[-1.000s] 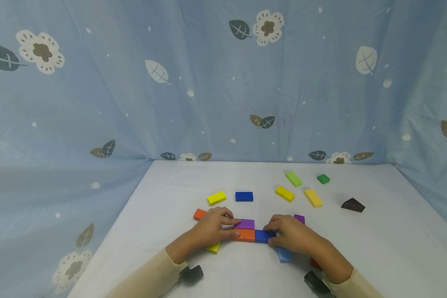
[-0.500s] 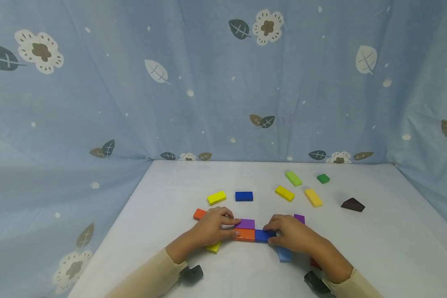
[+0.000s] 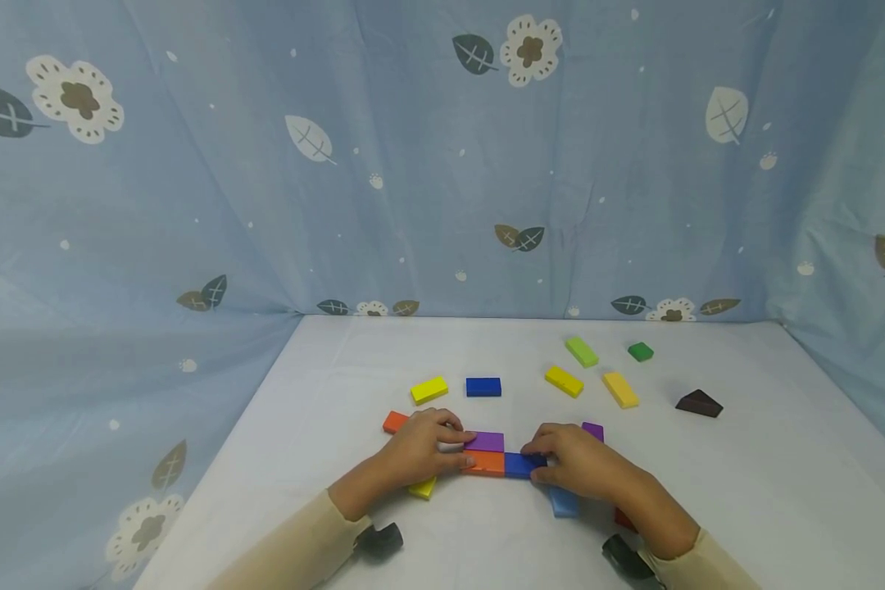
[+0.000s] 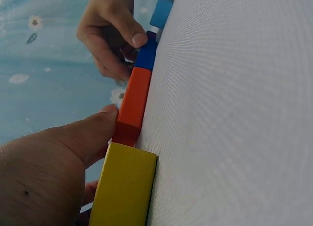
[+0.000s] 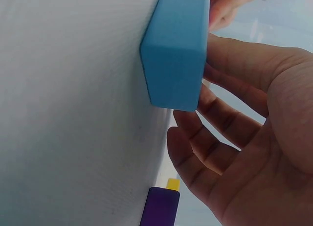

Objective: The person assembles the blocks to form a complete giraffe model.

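In the head view my left hand (image 3: 418,449) rests its index fingertip on a purple block (image 3: 484,442) and its thumb on an orange block (image 3: 484,464) just in front. The thumb meets the orange block's upper edge in the left wrist view. To the right, my right hand (image 3: 578,461) pinches a dark blue block (image 3: 522,465) between thumb and finger; that block abuts the orange one's end. A light blue block (image 5: 177,55) lies under my right hand. Partly beneath my left hand is a yellow block (image 4: 124,187).
Behind the hands lie a yellow block (image 3: 429,390), another dark blue block (image 3: 483,387), a light green block (image 3: 582,351) and a dark triangular block (image 3: 699,403). An orange-red block (image 3: 395,422) sits left of my left hand. A flowered blue curtain (image 3: 442,164) closes off the back.
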The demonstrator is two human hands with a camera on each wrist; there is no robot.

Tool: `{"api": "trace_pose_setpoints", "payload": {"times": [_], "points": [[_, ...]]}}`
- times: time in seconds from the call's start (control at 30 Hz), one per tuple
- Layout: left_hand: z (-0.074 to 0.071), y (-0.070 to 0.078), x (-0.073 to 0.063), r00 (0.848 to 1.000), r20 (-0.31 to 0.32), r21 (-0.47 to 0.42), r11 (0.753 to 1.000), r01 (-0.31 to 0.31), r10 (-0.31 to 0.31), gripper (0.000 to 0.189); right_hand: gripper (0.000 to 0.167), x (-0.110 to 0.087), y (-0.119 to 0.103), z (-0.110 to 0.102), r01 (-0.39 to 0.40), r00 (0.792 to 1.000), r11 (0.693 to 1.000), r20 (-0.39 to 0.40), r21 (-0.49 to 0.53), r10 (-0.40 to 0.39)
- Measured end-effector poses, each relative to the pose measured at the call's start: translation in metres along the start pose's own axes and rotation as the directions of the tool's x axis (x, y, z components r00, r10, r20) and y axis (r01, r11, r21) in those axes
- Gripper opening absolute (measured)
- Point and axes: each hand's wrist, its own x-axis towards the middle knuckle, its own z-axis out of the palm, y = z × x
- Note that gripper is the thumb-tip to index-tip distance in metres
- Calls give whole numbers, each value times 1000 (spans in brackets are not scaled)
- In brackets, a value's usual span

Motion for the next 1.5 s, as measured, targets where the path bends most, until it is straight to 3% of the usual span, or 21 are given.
{"api": "trace_pose_setpoints", "payload": {"times": [0.5,0.67,0.87,1.07,1.23,1.37,1.5], "points": [[-2,2,-1,1000,8,43,999,-28,28,47,31,0,2,-1,22,1000,999,8,-29,-21],[0,0,-2,999,0,56,997,-48,48,47,30,-4,9,-14,24,999,1000,-33,-15,-24],[0,0,-2,997,-14,75,994,-77,78,45,25,-19,21,-43,-49,988,997,-147,-56,41],[-1,0,-1,997,-14,77,994,-72,73,44,26,-34,35,-58,-112,978,988,-185,-103,92],[-1,0,-1,998,-10,77,995,-62,63,44,30,-37,43,-54,-213,967,970,-168,-115,193],[-1,1,-1,999,-2,75,996,-47,47,44,41,-36,45,-44,-322,940,941,-149,-101,306],[0,1,-1,999,2,75,996,-49,49,44,56,-35,44,-36,-376,921,922,-146,-94,361]]}}
